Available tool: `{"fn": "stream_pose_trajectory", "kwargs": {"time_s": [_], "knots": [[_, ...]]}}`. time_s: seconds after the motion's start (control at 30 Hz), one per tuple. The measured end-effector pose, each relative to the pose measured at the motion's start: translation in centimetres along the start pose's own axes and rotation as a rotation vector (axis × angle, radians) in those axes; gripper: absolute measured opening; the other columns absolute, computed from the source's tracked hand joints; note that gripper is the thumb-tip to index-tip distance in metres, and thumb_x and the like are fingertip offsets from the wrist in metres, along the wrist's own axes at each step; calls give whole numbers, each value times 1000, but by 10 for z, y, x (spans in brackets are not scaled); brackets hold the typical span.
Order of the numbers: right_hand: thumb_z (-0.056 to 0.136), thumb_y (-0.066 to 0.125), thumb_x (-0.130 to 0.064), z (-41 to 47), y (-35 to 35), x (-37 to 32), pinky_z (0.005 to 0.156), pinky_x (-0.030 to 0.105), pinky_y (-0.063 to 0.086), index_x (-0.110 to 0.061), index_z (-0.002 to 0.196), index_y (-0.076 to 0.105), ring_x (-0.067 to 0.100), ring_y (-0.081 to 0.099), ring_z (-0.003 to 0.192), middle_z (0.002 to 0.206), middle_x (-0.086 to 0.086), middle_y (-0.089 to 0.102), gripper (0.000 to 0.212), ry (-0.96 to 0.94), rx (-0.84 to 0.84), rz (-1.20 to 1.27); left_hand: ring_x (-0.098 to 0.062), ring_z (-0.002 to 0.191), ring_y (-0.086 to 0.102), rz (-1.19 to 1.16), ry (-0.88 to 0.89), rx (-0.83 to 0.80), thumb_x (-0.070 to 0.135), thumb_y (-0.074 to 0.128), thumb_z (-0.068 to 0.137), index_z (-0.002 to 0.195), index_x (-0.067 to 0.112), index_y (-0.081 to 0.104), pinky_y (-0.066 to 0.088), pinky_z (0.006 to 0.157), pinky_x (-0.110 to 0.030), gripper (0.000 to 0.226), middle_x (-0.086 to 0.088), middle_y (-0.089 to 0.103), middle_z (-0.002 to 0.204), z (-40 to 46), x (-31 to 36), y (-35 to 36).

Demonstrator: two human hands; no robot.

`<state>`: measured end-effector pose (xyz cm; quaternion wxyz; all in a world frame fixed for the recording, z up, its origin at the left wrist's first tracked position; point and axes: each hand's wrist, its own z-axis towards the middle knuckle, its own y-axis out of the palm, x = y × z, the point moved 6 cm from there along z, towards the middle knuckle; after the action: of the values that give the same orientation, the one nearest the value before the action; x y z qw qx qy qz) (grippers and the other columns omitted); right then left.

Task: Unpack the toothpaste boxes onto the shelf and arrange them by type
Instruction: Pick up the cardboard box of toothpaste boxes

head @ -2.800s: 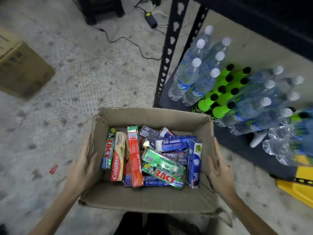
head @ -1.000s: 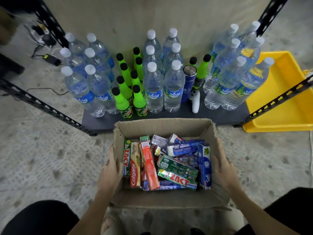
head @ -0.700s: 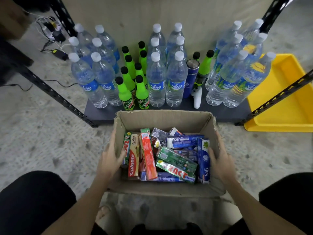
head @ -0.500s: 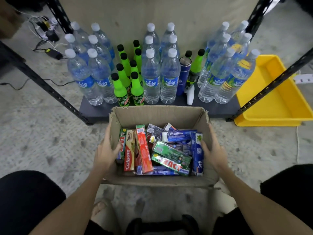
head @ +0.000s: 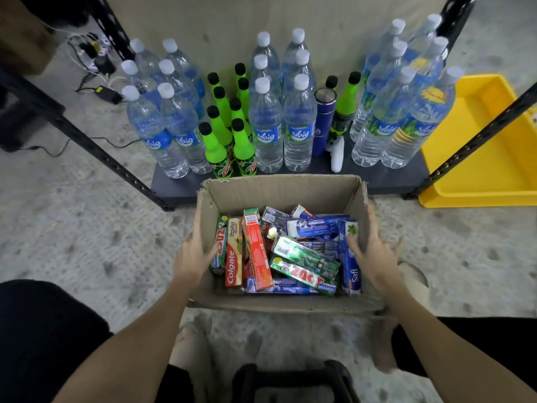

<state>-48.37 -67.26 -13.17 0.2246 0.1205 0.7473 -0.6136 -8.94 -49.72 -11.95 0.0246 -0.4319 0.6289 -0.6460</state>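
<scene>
An open cardboard box (head: pixel 279 189) sits on the floor in front of the bottom shelf (head: pixel 174 187). It is full of loose toothpaste boxes: a red and cream Colgate box (head: pixel 234 253), a red box (head: pixel 257 248), green Zact boxes (head: pixel 303 274) and blue Safi boxes (head: pixel 351 258). My left hand (head: pixel 193 253) grips the box's left wall, with the thumb inside on a green Zact box. My right hand (head: pixel 370 253) grips the right wall, with the thumb on a blue Safi box.
The bottom shelf holds several water bottles (head: pixel 266 126), green soda bottles (head: pixel 216 146), a blue flask (head: pixel 324 117) and a white object (head: pixel 337 155). A yellow tray (head: pixel 482 158) lies on the floor at the right. Black shelf posts (head: pixel 96 141) stand on both sides. Cables (head: pixel 98 68) lie at the back left.
The view swung from the shelf's left side to face it squarely. The box came down in front of the shelf. Both hands stayed on its side walls.
</scene>
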Motion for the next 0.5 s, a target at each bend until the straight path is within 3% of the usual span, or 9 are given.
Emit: {"fn": "stream_pose_trajectory", "kwargs": {"time_s": [0.03,0.07,0.13,0.23,0.3,0.37,0.43,0.5], "knots": [[102,45,-53,-1,0,0,116,63,-13,-37,160,-6,38,64,117,120,17,71,78,-5,35,-56,-40,88,71,25,8,0,33,69,92,153,55,-16,58,76,-53,107,-23,67,119,-1,-2,-1],[104,42,-52,0,-1,0,116,67,-14,-30,161,3,40,57,127,133,21,62,72,-11,84,-113,-41,90,69,50,19,12,36,69,92,155,51,-14,57,76,-51,105,-23,63,121,0,-2,-1],[103,43,-49,0,-8,-7,119,71,0,-14,154,27,42,47,133,144,25,48,63,-60,221,-258,-41,97,62,152,55,69,38,70,90,161,38,-3,51,77,-48,101,-24,53,125,1,0,-2],[102,45,-44,-7,-11,-33,123,61,11,-11,142,49,37,52,125,139,18,53,53,-282,336,-446,-40,115,49,499,200,253,42,71,88,155,10,29,39,95,-49,85,-26,48,132,-7,13,-5],[101,45,-45,-13,-3,-49,119,56,20,-12,136,54,32,54,120,132,12,58,49,-412,289,-485,-38,123,43,631,397,326,36,69,91,140,2,47,37,103,-51,63,-24,51,134,-10,30,-2],[96,46,-50,-17,12,-57,109,54,31,-12,131,56,31,55,114,123,10,62,53,-446,187,-482,-34,123,44,630,530,260,32,65,94,129,4,57,42,102,-50,46,-19,56,130,-13,51,15],[93,46,-59,-21,34,-61,101,48,35,-14,131,55,28,55,111,119,7,62,59,-461,30,-436,-26,115,52,527,523,104,36,57,99,124,8,58,47,98,-43,39,-12,58,125,-16,72,41],[91,47,-67,-24,60,-58,101,44,36,-19,140,49,25,53,118,127,4,60,69,-460,-177,-406,-21,107,56,318,334,-70,46,50,101,131,11,50,51,95,-38,46,-8,52,125,-15,75,71]]}}
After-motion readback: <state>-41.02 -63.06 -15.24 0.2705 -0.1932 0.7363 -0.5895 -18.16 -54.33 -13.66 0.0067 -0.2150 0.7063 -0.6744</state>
